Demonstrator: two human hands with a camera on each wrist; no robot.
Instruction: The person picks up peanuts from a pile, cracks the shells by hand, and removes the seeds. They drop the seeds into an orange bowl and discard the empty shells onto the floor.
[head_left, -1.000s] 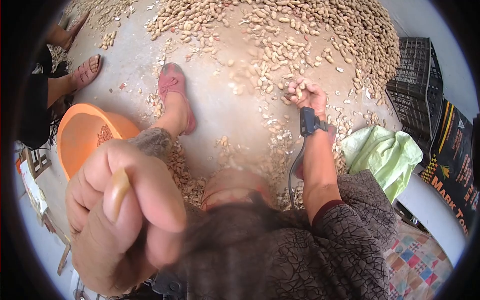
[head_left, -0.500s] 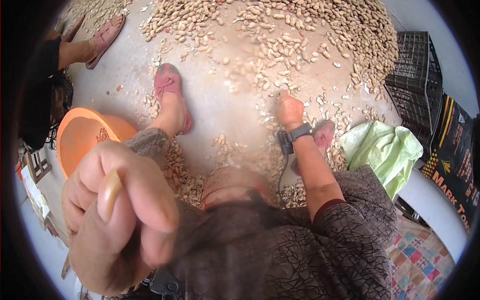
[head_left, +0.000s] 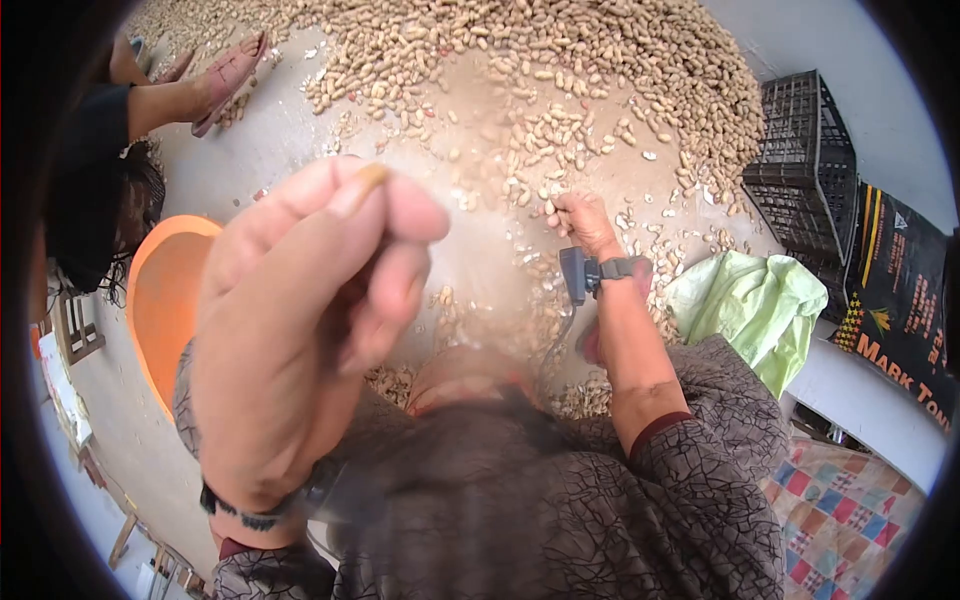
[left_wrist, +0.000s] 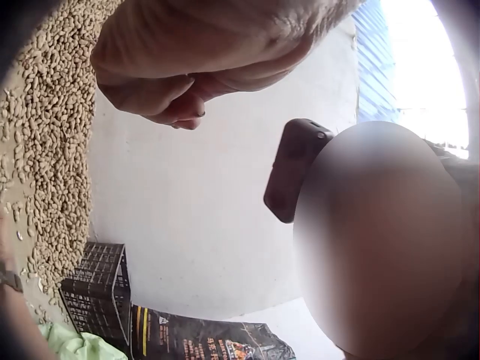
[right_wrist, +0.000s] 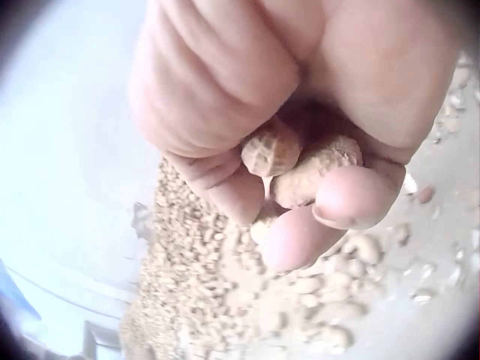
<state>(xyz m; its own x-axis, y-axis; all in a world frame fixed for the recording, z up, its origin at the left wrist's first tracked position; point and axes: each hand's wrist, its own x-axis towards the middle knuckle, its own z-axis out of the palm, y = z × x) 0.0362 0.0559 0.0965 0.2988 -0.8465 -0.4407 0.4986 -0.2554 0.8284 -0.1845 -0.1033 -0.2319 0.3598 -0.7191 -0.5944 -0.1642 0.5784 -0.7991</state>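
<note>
My left hand (head_left: 290, 330) is raised close to the head camera, its thumb against the curled index finger. Nothing shows between those fingers, and in the left wrist view the curled fingers (left_wrist: 161, 105) stand out against a white wall. Low over the floor, my right hand (head_left: 590, 222) holds several unshelled peanuts (right_wrist: 319, 171) in its curled fingers. They show clearly in the right wrist view, cupped under the palm. Loose peanuts (head_left: 545, 140) and bits of shell lie around that hand, in front of a large peanut heap (head_left: 640, 50).
An orange basin (head_left: 165, 300) stands at the left, partly behind my left hand. A light green sack (head_left: 745, 310), a black plastic crate (head_left: 800, 160) and a printed black bag (head_left: 905, 290) are at the right. Another person's sandalled foot (head_left: 228, 85) is at the upper left.
My left hand has swung up and to the right, turning so the wrist shows. My right hand has turned over and back, staying near the loose peanuts. The other person's foot has shifted right.
</note>
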